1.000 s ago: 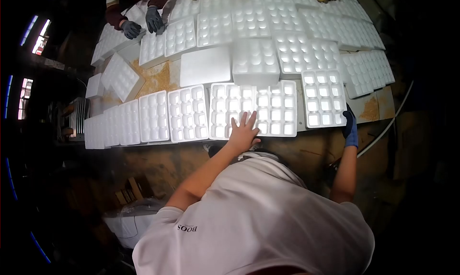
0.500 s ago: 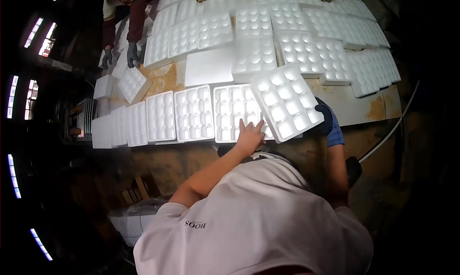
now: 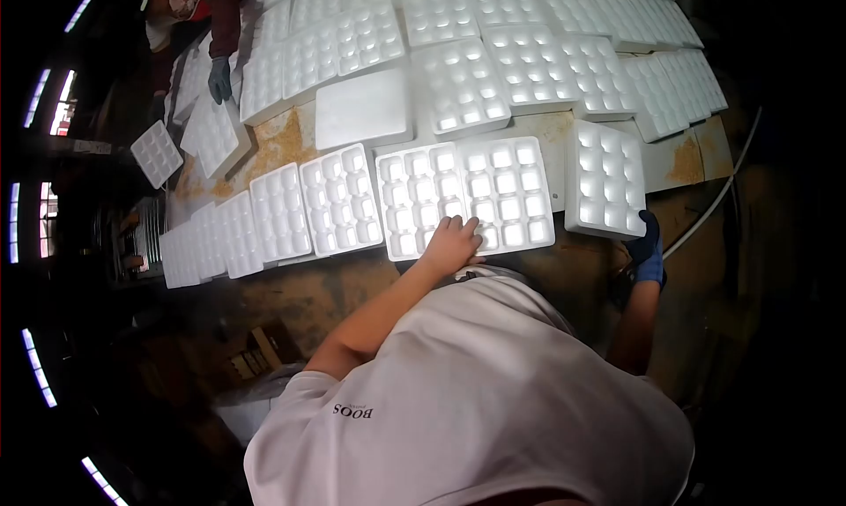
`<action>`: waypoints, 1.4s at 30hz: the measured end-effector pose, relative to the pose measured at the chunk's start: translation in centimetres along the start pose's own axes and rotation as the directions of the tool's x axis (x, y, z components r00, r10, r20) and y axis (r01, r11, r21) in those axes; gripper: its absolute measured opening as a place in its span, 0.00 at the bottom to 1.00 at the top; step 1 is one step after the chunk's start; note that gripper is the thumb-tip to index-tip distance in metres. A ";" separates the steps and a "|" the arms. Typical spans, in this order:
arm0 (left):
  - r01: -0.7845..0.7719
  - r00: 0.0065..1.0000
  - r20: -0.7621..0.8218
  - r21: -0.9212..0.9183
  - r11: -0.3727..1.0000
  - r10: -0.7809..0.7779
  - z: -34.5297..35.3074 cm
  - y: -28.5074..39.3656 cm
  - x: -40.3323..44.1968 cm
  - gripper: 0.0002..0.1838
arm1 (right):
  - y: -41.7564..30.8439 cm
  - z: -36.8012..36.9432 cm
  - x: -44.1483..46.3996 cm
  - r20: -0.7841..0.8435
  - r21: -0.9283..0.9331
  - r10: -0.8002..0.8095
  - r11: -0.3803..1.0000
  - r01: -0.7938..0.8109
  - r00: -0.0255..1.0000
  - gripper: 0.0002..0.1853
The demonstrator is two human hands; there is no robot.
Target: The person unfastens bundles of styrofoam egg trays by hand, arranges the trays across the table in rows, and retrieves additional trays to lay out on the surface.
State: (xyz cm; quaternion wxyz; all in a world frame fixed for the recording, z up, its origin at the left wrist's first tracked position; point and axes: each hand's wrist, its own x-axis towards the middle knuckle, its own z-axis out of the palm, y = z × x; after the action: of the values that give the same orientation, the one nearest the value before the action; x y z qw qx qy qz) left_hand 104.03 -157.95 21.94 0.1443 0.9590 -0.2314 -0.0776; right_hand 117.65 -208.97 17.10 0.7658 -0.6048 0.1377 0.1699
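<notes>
My bare left hand (image 3: 454, 244) lies at the front edge of two white foam trays standing side by side, the left tray (image 3: 419, 189) and the right tray (image 3: 509, 184). Its fingertips rest slightly apart on them, near their joint. In a dark blue glove, my right hand (image 3: 649, 249) grips the lower right corner of another foam tray (image 3: 608, 173). That tray is held apart to the right, with its rounded hollows facing me. Part of the gloved fingers is hidden behind it.
Several similar trays (image 3: 339, 197) line the front edge leftward. More trays (image 3: 530, 63) cover the table behind. One foam block (image 3: 363, 109) lies smooth side up. Sawdust-like crumbs (image 3: 280, 146) are scattered around. At far left, a co-worker's gloved hand (image 3: 219, 80) touches a tray. A pale hose (image 3: 727, 189) curves at right.
My right hand has carried its tray rightward, away from the front row, uncovering the right tray there. My left hand stays near the joint. The co-worker's small tray at far left has lifted.
</notes>
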 end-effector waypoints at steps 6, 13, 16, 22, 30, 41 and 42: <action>0.121 0.977 -0.178 0.036 0.992 -0.113 1.6 -1.1 0.8 0.21 | 1.0 2.7 4.4 0.025 -0.381 -0.267 0.889 0.256 0.963 0.24; 0.102 0.979 -0.185 0.053 0.993 -0.090 2.3 -1.9 1.2 0.25 | 5.3 5.7 8.2 -0.096 -0.543 -0.467 0.765 0.347 0.879 0.23; 0.133 0.976 -0.185 0.073 0.988 -0.118 1.7 -1.3 0.9 0.28 | 6.0 6.1 8.1 -0.181 -0.504 -0.273 0.851 0.149 0.945 0.23; 0.146 0.985 -0.105 0.095 0.985 -0.136 2.2 -1.7 1.0 0.31 | 6.6 5.8 10.0 -0.075 -0.489 -0.352 0.829 0.273 0.933 0.25; 0.071 0.966 -0.254 0.043 0.997 -0.057 0.7 -2.1 -0.9 0.38 | 4.5 7.5 7.9 0.000 -0.653 -0.378 0.701 0.286 0.926 0.25; 0.886 0.351 -0.397 -0.154 0.438 -0.848 -3.1 -13.9 -13.8 0.52 | 1.9 11.1 6.3 0.056 -0.985 -0.750 -0.149 -0.085 0.659 0.35; 0.946 0.238 -0.315 -0.140 0.293 -0.919 -3.2 -15.5 -15.4 0.57 | 2.1 12.5 6.3 0.102 -0.986 -0.762 -0.162 -0.036 0.640 0.39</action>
State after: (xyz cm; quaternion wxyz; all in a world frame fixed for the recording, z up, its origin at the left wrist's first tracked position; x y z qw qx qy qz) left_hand 97.71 -136.81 21.38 0.0690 0.9098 0.4084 0.0261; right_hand 122.54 -195.80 15.55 0.0378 -0.9751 -0.0076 -0.2185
